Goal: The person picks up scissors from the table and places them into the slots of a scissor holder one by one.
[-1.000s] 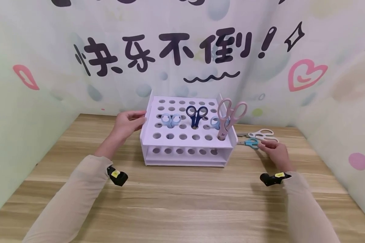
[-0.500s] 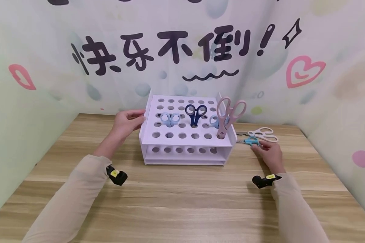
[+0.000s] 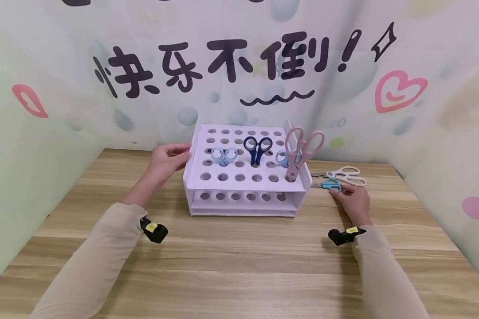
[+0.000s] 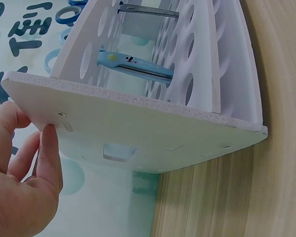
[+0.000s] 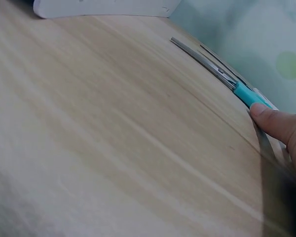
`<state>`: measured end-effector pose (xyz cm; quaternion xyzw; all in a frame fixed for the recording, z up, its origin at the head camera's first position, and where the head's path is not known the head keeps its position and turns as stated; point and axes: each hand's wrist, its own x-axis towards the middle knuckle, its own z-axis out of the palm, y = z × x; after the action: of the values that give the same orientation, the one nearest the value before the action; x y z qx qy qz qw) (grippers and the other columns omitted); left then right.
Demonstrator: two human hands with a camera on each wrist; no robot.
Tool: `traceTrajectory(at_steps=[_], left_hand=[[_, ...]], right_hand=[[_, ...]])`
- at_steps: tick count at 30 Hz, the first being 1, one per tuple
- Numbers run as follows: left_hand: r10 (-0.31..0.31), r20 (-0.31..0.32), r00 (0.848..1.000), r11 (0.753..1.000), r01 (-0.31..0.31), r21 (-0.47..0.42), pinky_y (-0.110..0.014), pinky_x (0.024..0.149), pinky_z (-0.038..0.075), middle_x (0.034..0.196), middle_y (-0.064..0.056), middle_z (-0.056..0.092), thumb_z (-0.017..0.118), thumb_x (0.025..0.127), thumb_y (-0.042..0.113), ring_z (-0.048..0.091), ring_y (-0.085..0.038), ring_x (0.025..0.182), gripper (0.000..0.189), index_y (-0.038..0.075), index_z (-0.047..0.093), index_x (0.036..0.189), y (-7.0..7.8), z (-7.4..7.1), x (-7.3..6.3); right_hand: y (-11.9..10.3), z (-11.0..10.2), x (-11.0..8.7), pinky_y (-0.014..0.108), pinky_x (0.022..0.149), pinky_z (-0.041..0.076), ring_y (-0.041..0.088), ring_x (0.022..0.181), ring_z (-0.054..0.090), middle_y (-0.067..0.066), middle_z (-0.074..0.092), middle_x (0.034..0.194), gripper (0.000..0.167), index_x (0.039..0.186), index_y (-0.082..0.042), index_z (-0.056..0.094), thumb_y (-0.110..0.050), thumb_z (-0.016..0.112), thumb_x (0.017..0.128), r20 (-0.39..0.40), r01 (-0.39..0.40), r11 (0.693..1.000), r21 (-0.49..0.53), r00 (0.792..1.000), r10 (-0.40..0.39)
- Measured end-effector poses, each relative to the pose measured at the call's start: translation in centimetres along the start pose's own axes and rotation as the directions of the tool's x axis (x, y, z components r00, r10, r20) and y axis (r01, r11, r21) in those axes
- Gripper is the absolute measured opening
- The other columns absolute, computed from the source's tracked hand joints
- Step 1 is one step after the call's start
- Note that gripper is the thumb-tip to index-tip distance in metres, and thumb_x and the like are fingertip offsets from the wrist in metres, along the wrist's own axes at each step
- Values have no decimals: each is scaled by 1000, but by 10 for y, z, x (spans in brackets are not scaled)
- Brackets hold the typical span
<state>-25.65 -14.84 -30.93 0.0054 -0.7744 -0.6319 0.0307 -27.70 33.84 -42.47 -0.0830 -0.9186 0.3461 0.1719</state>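
A white rack with rows of round holes (image 3: 240, 183) stands on the table. Fingertips of my left hand (image 3: 165, 161) touch its left side panel (image 4: 118, 128), fairly straight, near the back edge. My right hand (image 3: 354, 204) pinches the handle of turquoise scissors (image 3: 332, 184), which lie with blades toward the rack. In the right wrist view the thumb presses on the turquoise handle (image 5: 247, 95); the other fingers are mostly hidden. Just behind lie white-handled scissors (image 3: 345, 176).
Handles up in the rack stand pale blue scissors (image 3: 224, 157), dark blue scissors (image 3: 257, 150), a second pale blue pair (image 3: 281, 158) and large pink scissors (image 3: 297, 155). A printed cloth (image 3: 227, 102) hangs behind the wooden table (image 3: 239, 266).
My right hand has shifted left along the handle of the turquoise scissors, now in front of its loops. The left hand stays on the rack's side panel. The head view has shifted slightly.
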Motion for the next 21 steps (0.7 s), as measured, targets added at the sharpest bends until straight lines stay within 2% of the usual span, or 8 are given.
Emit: traceTrajectory(at_steps=[9,14,16,21], left_hand=[[2,-5,1000,1000,-2,-7,-21,78,52,113,-13,55,59,88,8,55,-12,92,39,0,54,126,0,1,1],[-2,-7,1000,1000,2,0,-21,79,52,115,-14,54,59,88,9,55,-13,93,40,0,53,126,0,1,0],[-1,-9,1000,1000,1,0,-21,79,52,114,-14,54,59,88,9,55,-13,93,40,0,53,126,0,1,0],[2,-10,1000,1000,-1,2,-21,79,52,114,-14,54,59,88,9,55,-13,93,40,0,54,126,0,0,0]], right_hand=[[-1,-5,-1,23,57,35,18,74,45,14,61,84,47,108,2,66,-31,74,77,23,-48,999,20,999,48],[-1,-8,0,19,60,39,16,82,49,18,64,98,55,112,2,64,-36,75,75,51,-111,993,38,993,109],[-2,-10,0,16,59,40,12,81,50,19,64,101,55,114,2,63,-35,75,75,55,-132,990,54,990,129],[-2,-15,2,12,50,41,-5,63,48,5,67,83,53,117,2,61,-27,76,75,48,-163,980,111,986,159]])
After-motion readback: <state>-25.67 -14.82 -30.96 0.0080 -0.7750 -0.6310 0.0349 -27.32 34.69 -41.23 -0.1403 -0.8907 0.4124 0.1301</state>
